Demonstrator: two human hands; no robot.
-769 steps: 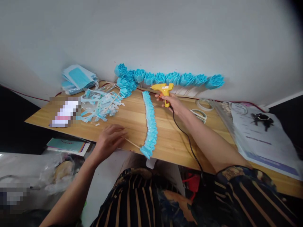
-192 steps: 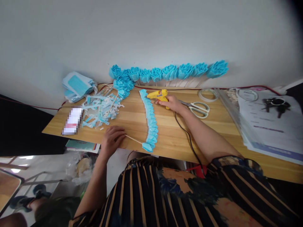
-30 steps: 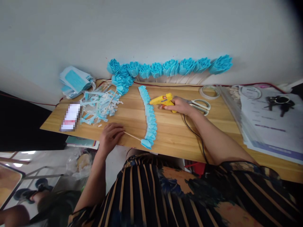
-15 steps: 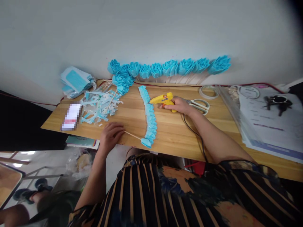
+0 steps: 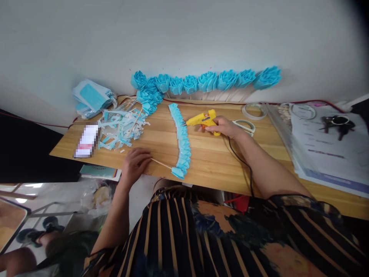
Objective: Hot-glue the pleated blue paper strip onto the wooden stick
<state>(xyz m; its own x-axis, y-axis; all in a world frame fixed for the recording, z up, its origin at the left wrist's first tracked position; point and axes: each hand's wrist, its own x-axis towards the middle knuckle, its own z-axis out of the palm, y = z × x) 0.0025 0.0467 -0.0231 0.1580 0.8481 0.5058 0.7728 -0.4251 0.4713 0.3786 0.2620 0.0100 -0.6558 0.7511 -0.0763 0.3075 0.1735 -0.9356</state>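
Observation:
My right hand [image 5: 223,127] is closed round a yellow glue gun [image 5: 205,118], its nozzle pointing left just beside a pleated blue strip [image 5: 182,134]. The strip lies curved across the wooden table [image 5: 230,165]. At its near end it is folded round the tip of a thin wooden stick [image 5: 161,163]. My left hand [image 5: 135,163] rests at the table's front edge with its fingers closed on the other end of that stick. Behind my right wrist lie white-handled scissors [image 5: 246,126], partly covered by the hand.
Blue paper-like flowers [image 5: 207,80] line the wall. At the left are blue-white scraps [image 5: 121,125], a stack of face masks [image 5: 93,96] and a phone [image 5: 86,141]. A tape roll [image 5: 254,111], keys [image 5: 338,125] and papers [image 5: 325,154] lie right. The glue gun's cord [image 5: 242,159] hangs over the front edge.
My right hand has drawn the glue gun slightly right and up, so its nozzle sits a little off the strip. My left hand and the stick have hardly moved.

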